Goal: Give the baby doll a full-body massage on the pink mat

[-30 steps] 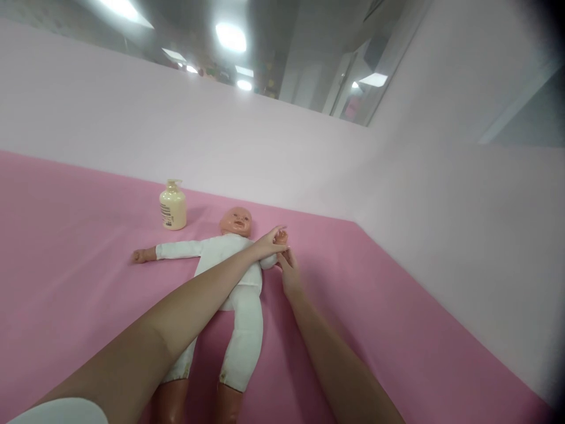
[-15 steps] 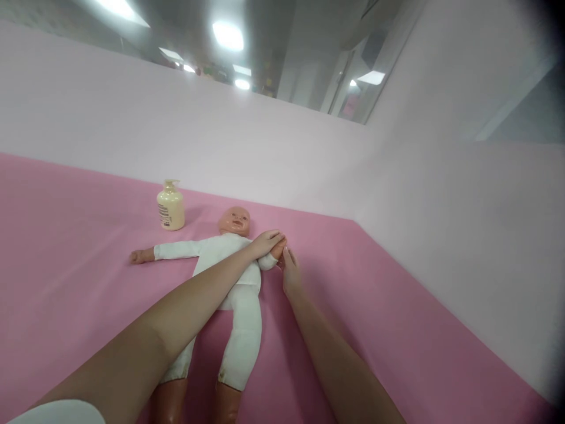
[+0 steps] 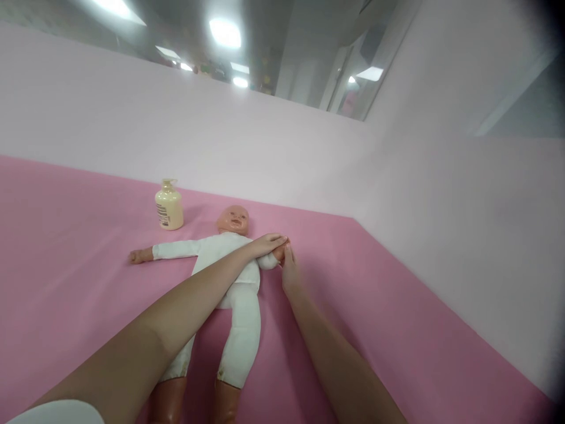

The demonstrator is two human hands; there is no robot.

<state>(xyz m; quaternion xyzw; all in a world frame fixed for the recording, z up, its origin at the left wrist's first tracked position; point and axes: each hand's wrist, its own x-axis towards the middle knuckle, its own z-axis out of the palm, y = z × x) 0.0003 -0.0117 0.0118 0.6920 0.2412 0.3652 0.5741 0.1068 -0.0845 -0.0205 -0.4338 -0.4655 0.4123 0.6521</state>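
Lying on its back on the pink surface [image 3: 66,235], the doll [image 3: 229,277] in white clothes has its head [image 3: 233,219] toward the far wall [image 3: 132,129] and its brown legs toward the camera. The left hand [image 3: 266,244] reaches across the doll's chest, and its fingers [image 3: 276,239] lie straight and close together, flat over the doll's small hand [image 3: 279,252] at the end of the sleeve. The right hand [image 3: 290,275] comes up from below, its fingertips [image 3: 288,251] touching that same small hand just under the left fingers; those fingertips look drawn together against it, though whether they truly pinch it cannot be told. Both forearms run back toward the camera, the left one crossing over the doll's body. The doll's other arm [image 3: 163,252] stretches out well away from both sets of fingers. A cream pump bottle [image 3: 169,206] stands upright beyond that arm, well apart from the fingers and near the doll's head.
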